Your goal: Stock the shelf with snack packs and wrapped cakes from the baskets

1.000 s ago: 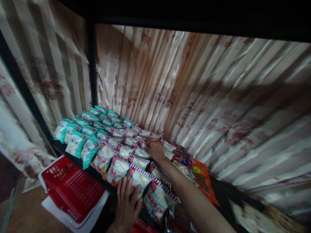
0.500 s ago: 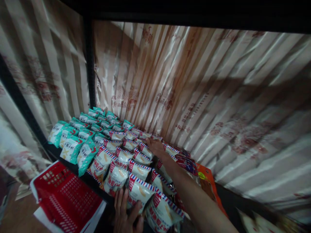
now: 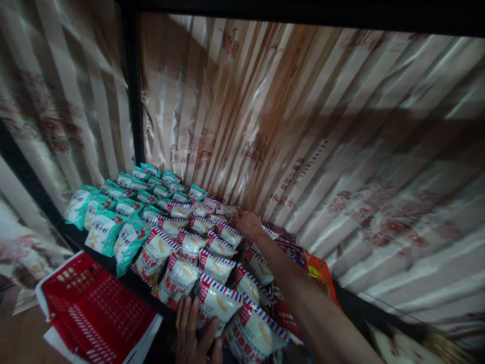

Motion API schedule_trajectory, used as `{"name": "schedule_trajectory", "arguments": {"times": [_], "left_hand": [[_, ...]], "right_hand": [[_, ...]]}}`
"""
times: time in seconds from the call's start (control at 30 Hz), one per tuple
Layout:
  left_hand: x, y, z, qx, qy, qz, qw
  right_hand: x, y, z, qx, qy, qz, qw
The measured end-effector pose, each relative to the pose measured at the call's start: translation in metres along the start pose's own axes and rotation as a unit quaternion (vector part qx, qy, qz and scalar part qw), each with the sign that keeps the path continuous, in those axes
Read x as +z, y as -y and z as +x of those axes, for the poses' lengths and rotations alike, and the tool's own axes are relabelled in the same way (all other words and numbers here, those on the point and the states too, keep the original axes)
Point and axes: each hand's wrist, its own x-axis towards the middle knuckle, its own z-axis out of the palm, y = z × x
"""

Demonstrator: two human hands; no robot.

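Since the frame half a second ago, the right hand (image 3: 248, 223) has been shifted slightly toward 2 o'clock across the back rows of white packets (image 3: 217, 270), with 12 o'clock taken at the top of the view. It is now held just under the centre of the view, beside the rearmost white packets. Its fingers are bent downward; whether its grip is clamped on a packet or merely laid there cannot be told, as the fingertips are partly hidden. At 7 o'clock, the left hand (image 3: 199, 331) is placed against a white packet of the front row (image 3: 220, 303), its thumb set apart from its fingers and nothing enclosed by its grip.

White packets, marked with striped tops and red lettering, are stood in close rows on a dark shelf (image 3: 354, 303), from the centre down toward 6 and 7 o'clock. Between 8 and 9 o'clock, teal packets (image 3: 104, 232) are lined up directly beside them. At 4 o'clock, an orange packet (image 3: 322, 275) and a purple packet (image 3: 293, 253) are seen, partly covered by the right forearm. At 8 o'clock, a red basket (image 3: 98, 308) is seen below the shelf's front edge. Behind everything, a patterned curtain (image 3: 295, 116) is hung.
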Motion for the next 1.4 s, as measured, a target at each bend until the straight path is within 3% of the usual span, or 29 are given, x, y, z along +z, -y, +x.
{"name": "schedule_trajectory", "arguments": {"times": [0.23, 0.53, 0.9, 1.1, 1.23, 1.4], "left_hand": [[0.001, 0.001, -0.001, 0.005, -0.005, 0.014, 1.0], [0.008, 0.007, -0.005, 0.022, -0.022, 0.036, 0.999], [0.011, 0.009, -0.009, 0.03, -0.027, 0.06, 0.997], [0.015, 0.011, -0.01, 0.037, -0.042, 0.064, 0.996], [0.015, 0.011, -0.011, 0.031, -0.038, 0.063, 0.997], [0.012, 0.011, -0.01, 0.036, -0.028, 0.061, 0.997]], "right_hand": [[0.0, -0.026, 0.004, -0.029, 0.024, -0.059, 0.998], [0.014, -0.015, 0.024, -0.067, 0.041, -0.044, 0.996], [0.03, -0.018, 0.042, -0.026, 0.031, 0.01, 0.999], [0.038, -0.006, 0.046, -0.036, 0.041, 0.039, 0.998], [0.034, -0.004, 0.045, -0.044, 0.047, 0.044, 0.997], [0.018, -0.029, 0.042, 0.009, 0.034, 0.024, 0.999]]}}
